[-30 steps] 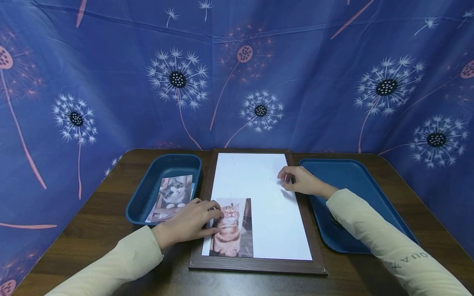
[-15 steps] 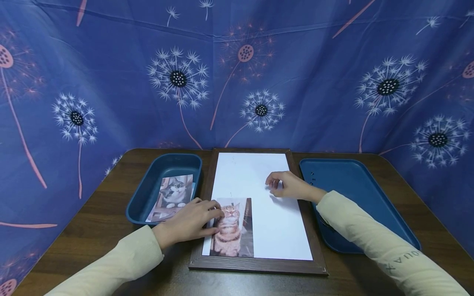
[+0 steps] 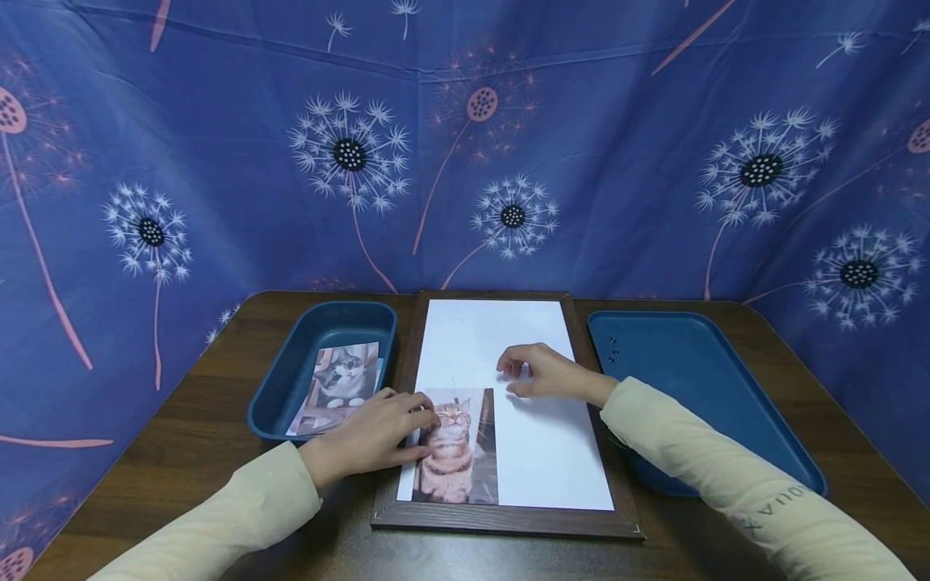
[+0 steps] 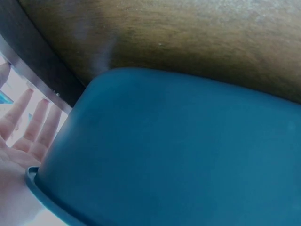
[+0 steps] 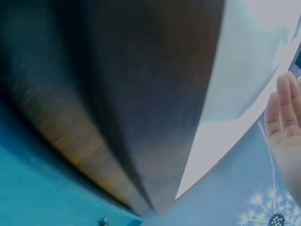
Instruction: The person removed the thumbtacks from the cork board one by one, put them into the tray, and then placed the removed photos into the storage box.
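My left hand (image 3: 381,432) rests relaxed on the left side of a photo of an orange striped cat (image 3: 450,472). That photo lies at the lower left of a white board (image 3: 552,452) in a dark brown frame (image 3: 508,520). Just above the photo's upper right corner, my right hand (image 3: 541,371) is over the board with thumb and index finger bent toward each other. I cannot tell whether something small sits between its fingertips. In the right wrist view, fingers (image 5: 286,106) of that hand show at the right edge. Part of my left hand (image 4: 26,141) appears beside the blue tub in the left wrist view.
Left of the frame stands the blue tub (image 3: 316,311) holding a photo of a grey-and-white cat (image 3: 345,379). To the right is a shallow blue tray (image 3: 705,379) with several small black pieces (image 3: 613,353) near its left rim. A dandelion-patterned curtain (image 3: 617,145) hangs behind the table (image 3: 182,476).
My right hand has moved left and nearer me across the board, from its right edge toward the photo's upper right corner. The small black pieces on the tray came into view. My left hand stays put.
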Demonstrator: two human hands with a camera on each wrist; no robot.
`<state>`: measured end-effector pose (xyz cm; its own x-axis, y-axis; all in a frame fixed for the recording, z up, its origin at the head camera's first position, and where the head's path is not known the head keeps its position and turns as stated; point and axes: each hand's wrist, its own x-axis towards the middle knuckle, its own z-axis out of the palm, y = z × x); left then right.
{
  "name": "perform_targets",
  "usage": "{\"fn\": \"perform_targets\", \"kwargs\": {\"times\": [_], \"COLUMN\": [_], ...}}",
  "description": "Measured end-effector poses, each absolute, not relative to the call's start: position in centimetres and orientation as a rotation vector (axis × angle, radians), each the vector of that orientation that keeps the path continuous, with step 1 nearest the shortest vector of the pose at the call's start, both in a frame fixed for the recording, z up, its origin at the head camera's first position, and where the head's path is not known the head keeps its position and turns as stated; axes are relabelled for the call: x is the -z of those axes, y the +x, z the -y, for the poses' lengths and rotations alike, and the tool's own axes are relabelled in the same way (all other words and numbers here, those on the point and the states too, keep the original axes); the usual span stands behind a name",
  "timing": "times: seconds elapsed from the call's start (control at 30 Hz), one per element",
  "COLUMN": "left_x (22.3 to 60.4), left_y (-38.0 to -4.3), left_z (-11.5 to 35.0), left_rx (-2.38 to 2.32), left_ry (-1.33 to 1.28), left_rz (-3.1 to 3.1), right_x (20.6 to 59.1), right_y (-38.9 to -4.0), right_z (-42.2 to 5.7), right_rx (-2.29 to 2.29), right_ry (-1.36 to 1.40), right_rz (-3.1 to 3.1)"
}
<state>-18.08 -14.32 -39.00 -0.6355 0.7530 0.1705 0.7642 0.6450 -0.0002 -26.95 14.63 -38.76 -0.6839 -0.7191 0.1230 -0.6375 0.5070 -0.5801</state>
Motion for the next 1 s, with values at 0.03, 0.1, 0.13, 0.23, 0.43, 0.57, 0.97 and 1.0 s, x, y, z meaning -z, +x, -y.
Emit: {"fn": "perform_targets", "kwargs": {"times": [0.03,0.1,0.13,0.23,0.43,0.57,0.97,1.0], "left_x": [39.0,39.0,39.0,39.0,38.9,38.9,38.9,38.9], "left_y": [-18.1,-18.1,-18.1,-18.1,-18.1,-18.1,-18.1,-18.1], "left_z": [14.3,14.3,14.3,14.3,14.3,14.2,14.3,14.3], "left_rx": [0.107,0.107,0.107,0.104,0.101,0.102,0.097,0.097], "left_ry": [-1.258,-1.260,-1.261,-1.265,-1.272,-1.270,-1.262,-1.260], "left_rz": [2.708,2.713,2.715,2.716,2.700,2.713,2.739,2.742], "right_x": [38.8,38.9,38.9,39.0,39.0,39.1,39.2,39.1], "right_y": [-26.9,-26.9,-26.9,-26.8,-26.5,-26.3,-26.1,-26.0], "right_z": [-14.5,-14.2,-14.0,-13.6,-12.8,-12.4,-11.5,-11.4], "right_rx": [0.919,0.914,0.912,0.898,0.881,0.870,0.805,0.798], "right_ry": [-1.190,-1.206,-1.211,-1.230,-1.252,-1.254,-1.256,-1.261], "right_rz": [-2.608,-2.607,-2.604,-2.593,-2.587,-2.599,-2.628,-2.629]}}
